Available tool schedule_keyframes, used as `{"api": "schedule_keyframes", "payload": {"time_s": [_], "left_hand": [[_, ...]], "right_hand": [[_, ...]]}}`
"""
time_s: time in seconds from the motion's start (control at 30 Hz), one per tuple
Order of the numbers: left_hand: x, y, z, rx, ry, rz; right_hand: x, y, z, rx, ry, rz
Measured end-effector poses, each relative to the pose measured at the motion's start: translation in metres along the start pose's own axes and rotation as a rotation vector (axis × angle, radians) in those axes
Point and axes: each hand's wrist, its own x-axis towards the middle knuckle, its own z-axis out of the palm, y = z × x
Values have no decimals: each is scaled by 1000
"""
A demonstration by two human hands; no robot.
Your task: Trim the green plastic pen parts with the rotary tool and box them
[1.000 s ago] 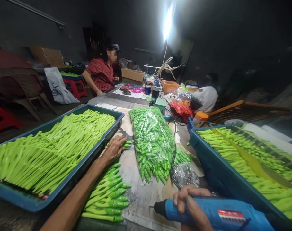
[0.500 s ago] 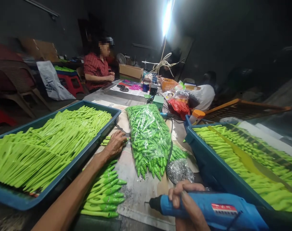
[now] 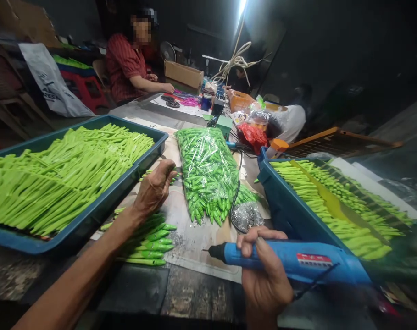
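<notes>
Just beside the raised left hand (image 3: 155, 190), green plastic pens (image 3: 149, 240) lie piled.

Our left hand (image 3: 153, 189) has lifted off the green pieces (image 3: 149, 238) and now curls upward in the air. Our view has tipped lower, showing more of the counter (image 3: 132, 288) and our right hand (image 3: 263, 270) under the blue drill (image 3: 284, 257). The far co-worker's arm (image 3: 149, 82) has stretched forward.

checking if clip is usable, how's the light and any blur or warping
head view: tube lamp blows out at the top, room corners fall dark, wide lens bows the blue plastic tray, lower right smears beside the rotary tool
</notes>
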Motion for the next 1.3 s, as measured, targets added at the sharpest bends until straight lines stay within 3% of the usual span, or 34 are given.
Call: {"api": "schedule_keyframes", "payload": {"time_s": [0.03,0.1,0.23,0.33,0.5,0.87,1.3], "left_hand": [[-11,15,-4,-54,31,-30],[-38,45,-10,-440,47,-201],[-93,87,-8,-880,-130,-672],[-127,98,2,-1089,-224,-893],[-158,102,21,-1406,-193,-1151],[-157,109,36,-1689,-158,-1187],[-155,113,37,-1700,-101,-1204]], "right_hand": [[0,-1,0,-3,-1,-9],[-1,-2,0,-10,1,-24],[-3,-6,0,-3,6,-34],[-6,-10,0,17,7,-38],[-10,-16,1,9,3,-87],[-18,-25,0,19,-16,-86],[-20,-23,0,31,-40,-97]]}}
